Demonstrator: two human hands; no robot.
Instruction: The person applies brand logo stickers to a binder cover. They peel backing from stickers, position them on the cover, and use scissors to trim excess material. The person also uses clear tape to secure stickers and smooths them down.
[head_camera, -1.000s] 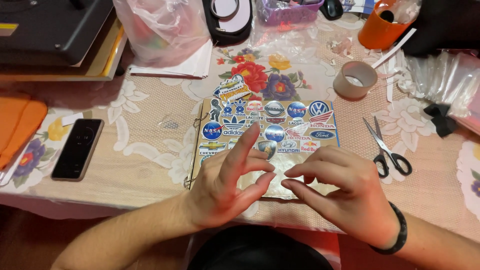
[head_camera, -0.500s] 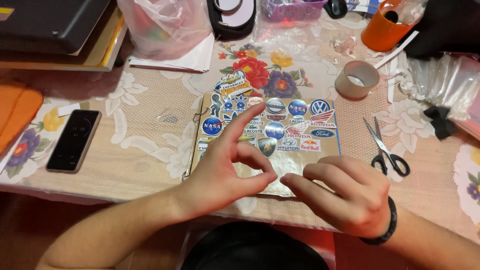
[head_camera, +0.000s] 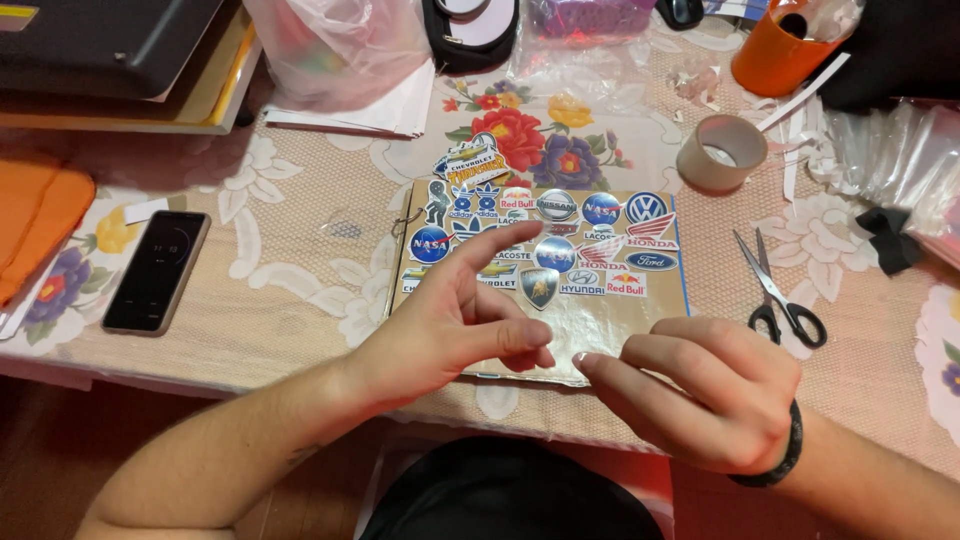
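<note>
Hiding sticker board's (head_camera: 600, 320) near edge: both hands.

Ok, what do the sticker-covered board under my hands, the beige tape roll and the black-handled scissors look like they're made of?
The sticker-covered board looks like card under clear glossy film; its bare lower part shines and wrinkles. The stickers seem to be glossy printed paper or vinyl. The beige tape roll looks like translucent plastic tape on a card core, though that is uncertain. The black-handled scissors have grey metal-looking blades and matte plastic-looking loops.
</note>
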